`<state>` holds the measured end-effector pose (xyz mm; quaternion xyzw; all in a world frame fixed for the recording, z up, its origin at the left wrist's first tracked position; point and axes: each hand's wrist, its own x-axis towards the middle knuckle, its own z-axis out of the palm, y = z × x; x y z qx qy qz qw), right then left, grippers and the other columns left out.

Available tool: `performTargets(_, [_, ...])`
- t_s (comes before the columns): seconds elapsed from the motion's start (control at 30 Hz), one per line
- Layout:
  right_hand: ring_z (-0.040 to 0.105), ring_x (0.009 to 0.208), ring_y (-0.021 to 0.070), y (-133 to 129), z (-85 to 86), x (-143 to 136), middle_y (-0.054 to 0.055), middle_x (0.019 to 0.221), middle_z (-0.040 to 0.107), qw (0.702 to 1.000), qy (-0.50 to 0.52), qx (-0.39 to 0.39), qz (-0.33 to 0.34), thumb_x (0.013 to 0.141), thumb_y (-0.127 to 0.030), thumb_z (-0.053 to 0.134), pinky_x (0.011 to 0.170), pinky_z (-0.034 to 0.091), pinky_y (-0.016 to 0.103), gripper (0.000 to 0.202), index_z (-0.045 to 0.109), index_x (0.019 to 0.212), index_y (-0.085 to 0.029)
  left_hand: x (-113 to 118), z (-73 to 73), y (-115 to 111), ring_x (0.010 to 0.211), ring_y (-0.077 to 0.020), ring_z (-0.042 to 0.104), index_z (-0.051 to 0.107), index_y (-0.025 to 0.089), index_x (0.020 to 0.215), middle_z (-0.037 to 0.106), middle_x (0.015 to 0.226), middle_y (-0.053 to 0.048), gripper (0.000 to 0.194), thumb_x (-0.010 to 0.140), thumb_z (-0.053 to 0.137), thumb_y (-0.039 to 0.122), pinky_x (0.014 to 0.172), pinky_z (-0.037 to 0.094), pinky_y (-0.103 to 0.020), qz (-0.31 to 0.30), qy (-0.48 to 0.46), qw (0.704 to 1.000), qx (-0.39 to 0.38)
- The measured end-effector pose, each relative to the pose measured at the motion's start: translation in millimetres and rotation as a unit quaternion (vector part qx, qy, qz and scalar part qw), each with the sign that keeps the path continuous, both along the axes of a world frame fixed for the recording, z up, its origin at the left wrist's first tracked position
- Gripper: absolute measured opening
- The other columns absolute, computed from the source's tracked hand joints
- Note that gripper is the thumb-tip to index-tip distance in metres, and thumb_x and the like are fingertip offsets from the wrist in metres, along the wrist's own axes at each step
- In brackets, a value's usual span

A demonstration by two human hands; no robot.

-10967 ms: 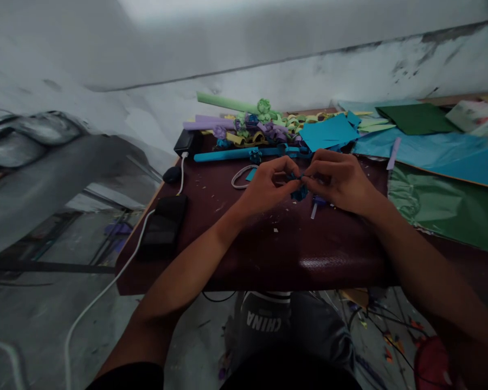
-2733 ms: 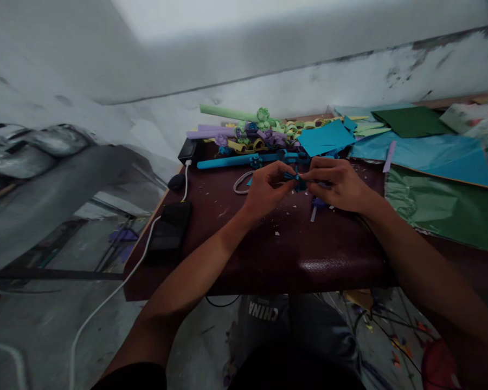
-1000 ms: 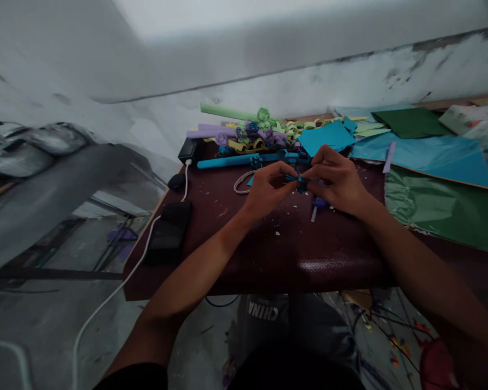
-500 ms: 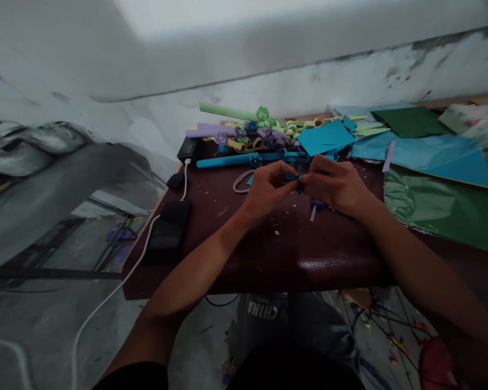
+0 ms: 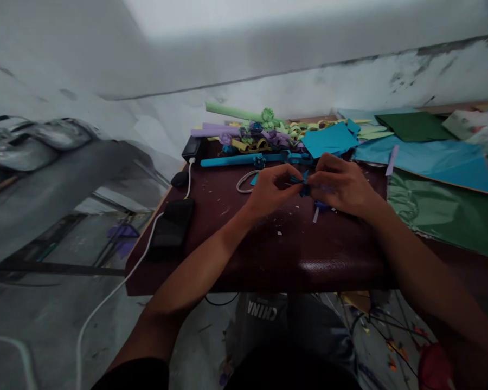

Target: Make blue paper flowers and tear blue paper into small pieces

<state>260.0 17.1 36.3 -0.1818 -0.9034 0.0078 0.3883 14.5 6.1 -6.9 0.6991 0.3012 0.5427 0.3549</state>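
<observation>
Over the middle of the dark red table (image 5: pixel 244 244), my left hand (image 5: pixel 273 189) and my right hand (image 5: pixel 341 184) meet around a small blue paper flower (image 5: pixel 305 183). The left thumb and index finger pinch its narrow end. My right fingertips are closed on its spread, pointed side. Fingers hide part of it. Below the right hand lies a small purple-blue item with a pale strip (image 5: pixel 316 214). Beside the left hand are a whitish loop of cord (image 5: pixel 243 183) and a blue paper scrap (image 5: pixel 254 179).
Behind my hands lie a blue paper tube (image 5: pixel 231 161), a green tube (image 5: pixel 233 111), curled paper strips and a blue sheet (image 5: pixel 329 140). Green sheets (image 5: pixel 447 211) in clear wrap lie right. A black power bank (image 5: pixel 171 225) with a white cable (image 5: pixel 136 265) sits left.
The view has shifted slightly. Both hands still grip the blue paper flower, and its pointed parts now show more openly between them.
</observation>
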Motion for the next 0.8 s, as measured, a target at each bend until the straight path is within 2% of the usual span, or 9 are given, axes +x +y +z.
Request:
performTargets(0.17, [0.072, 0.092, 0.0245, 3.8, -5.5, -4.0, 0.01, 0.113, 0.074, 0.997, 0.043, -0.029, -0.048, 0.105, -0.03, 0.07, 0.079, 0.057, 0.04, 0.023, 0.085, 0.122, -0.027, -1.2, 0.1, -2.6, 0.088, -0.016, 0.079, 0.082, 0.019, 0.101, 0.084, 0.096, -0.004, 0.011, 0.095, 0.088, 0.025, 0.079, 0.063, -0.027, 0.017, 0.05, 0.998, 0.02])
performTargets(0.33, [0.073, 0.094, 0.0261, 4.1, -7.4, -2.1, 0.012, 0.116, 0.076, 0.996, -0.005, -0.044, -0.081, 0.104, -0.033, 0.073, 0.08, 0.056, 0.041, 0.02, 0.088, 0.11, -0.023, -0.5, -1.1, -3.5, 0.09, -0.0171, 0.081, 0.08, 0.02, 0.106, 0.085, 0.097, -0.003, 0.013, 0.095, 0.087, 0.024, 0.085, 0.065, -0.029, 0.021, 0.063, 0.997, 0.034])
performTargets(0.5, [0.07, 0.091, 0.0252, 0.5, -8.1, -3.8, 0.011, 0.115, 0.073, 0.995, -0.01, -0.044, -0.092, 0.101, -0.028, 0.075, 0.077, 0.053, 0.04, 0.018, 0.087, 0.114, -0.022, -0.4, 0.8, -4.5, 0.088, -0.0174, 0.079, 0.078, 0.022, 0.107, 0.083, 0.094, -0.001, 0.016, 0.093, 0.087, 0.021, 0.084, 0.062, -0.029, 0.055, 0.086, 0.992, 0.075])
performTargets(0.8, [0.064, 0.084, 0.0214, -6.5, -8.7, -10.1, 0.009, 0.111, 0.07, 0.994, -0.018, -0.054, -0.091, 0.105, -0.023, 0.069, 0.072, 0.048, 0.037, 0.008, 0.077, 0.105, -0.023, 1.2, 2.4, -6.5, 0.088, -0.0185, 0.08, 0.079, 0.023, 0.103, 0.086, 0.096, 0.0, 0.019, 0.088, 0.084, 0.011, 0.084, 0.055, -0.029, 0.115, 0.154, 0.97, 0.15])
